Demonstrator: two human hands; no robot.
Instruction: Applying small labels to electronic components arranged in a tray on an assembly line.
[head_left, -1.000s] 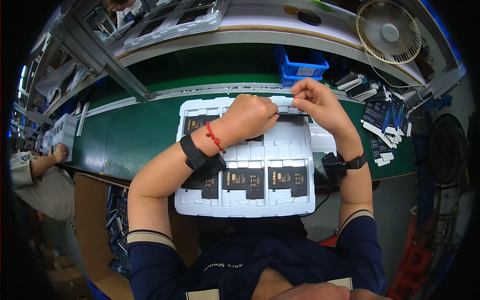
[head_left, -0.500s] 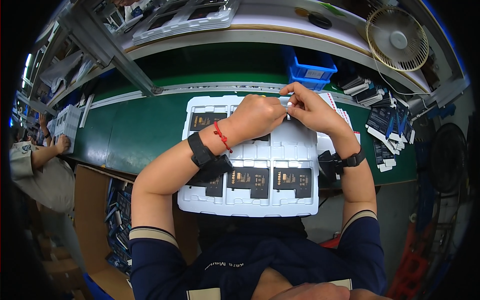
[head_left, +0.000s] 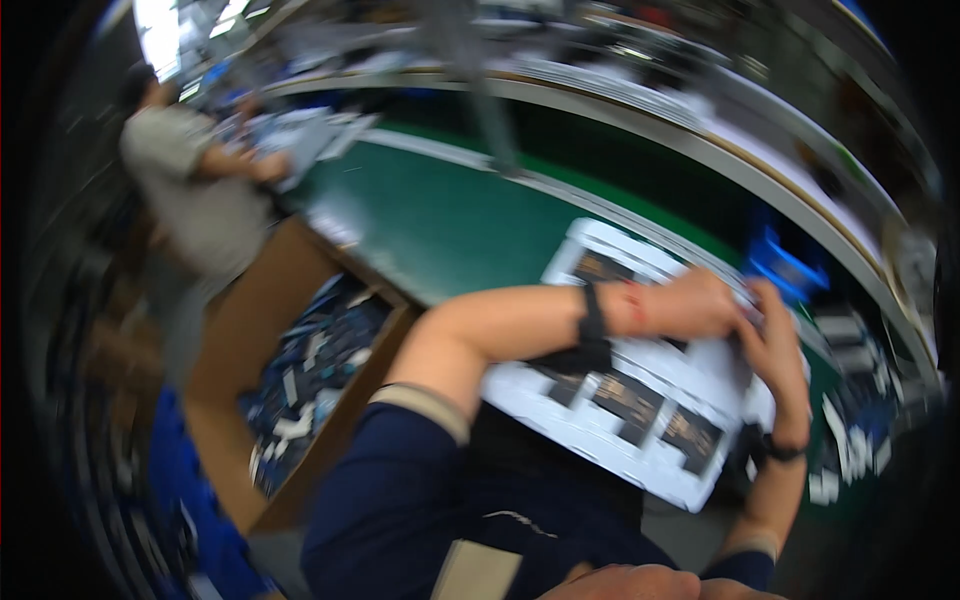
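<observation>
My left hand [head_left: 697,303] is closed in a fist-like pinch over the far right part of a white moulded tray [head_left: 590,236]. My right hand [head_left: 778,345] meets it there, its fingers bent in toward the left fingertips. Motion blur hides whatever small thing is between them. Flat black pieces with gold print, looking like phone batteries [head_left: 628,404], lie in the tray's compartments. My left forearm crosses above the tray and covers part of it.
At left stands an open cardboard box [head_left: 222,400] full of small dark packets or cartons. A blue bin [head_left: 782,266] sits beyond my hands. Small cartons [head_left: 858,425] are heaped at right. A co-worker [head_left: 185,185] stands far left. A shelf edge [head_left: 640,112] runs behind the green table [head_left: 430,215].
The whole view has swung left and blurred, so tray and hands now appear farther right and tilted. The cardboard box and co-worker show more fully. My hands remain together over the tray.
</observation>
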